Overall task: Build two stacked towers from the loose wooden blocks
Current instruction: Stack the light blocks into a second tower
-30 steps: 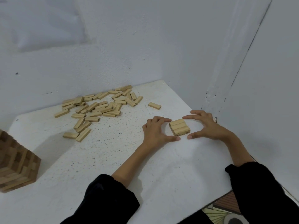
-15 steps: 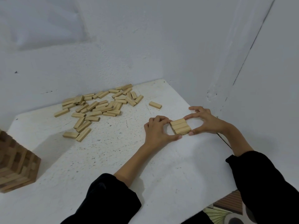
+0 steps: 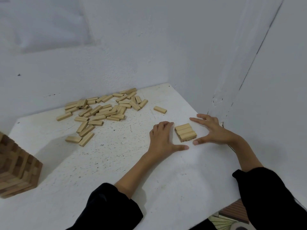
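Left hand point(image 3: 163, 138) and right hand point(image 3: 214, 131) open, flanking the three-block layer point(image 3: 185, 132).
My left fingers sit loose just beside it, my right spread wide and clear of it; its blocks run left-right on the table point(image 3: 116, 163); the lone block point(image 3: 160, 109) and loose pile point(image 3: 103, 112) lie beyond, nearer my left.

Open table point(image 3: 108, 163) lies between loose pile point(image 3: 103, 112) and block stack point(image 3: 185, 132) beside wall point(image 3: 249, 97).

White table point(image 3: 116, 163), loose blocks point(image 3: 103, 112) at back, lone block point(image 3: 160, 109) nr them, 3-block layer point(image 3: 185, 132) rt, tower point(image 3: 18, 170) left
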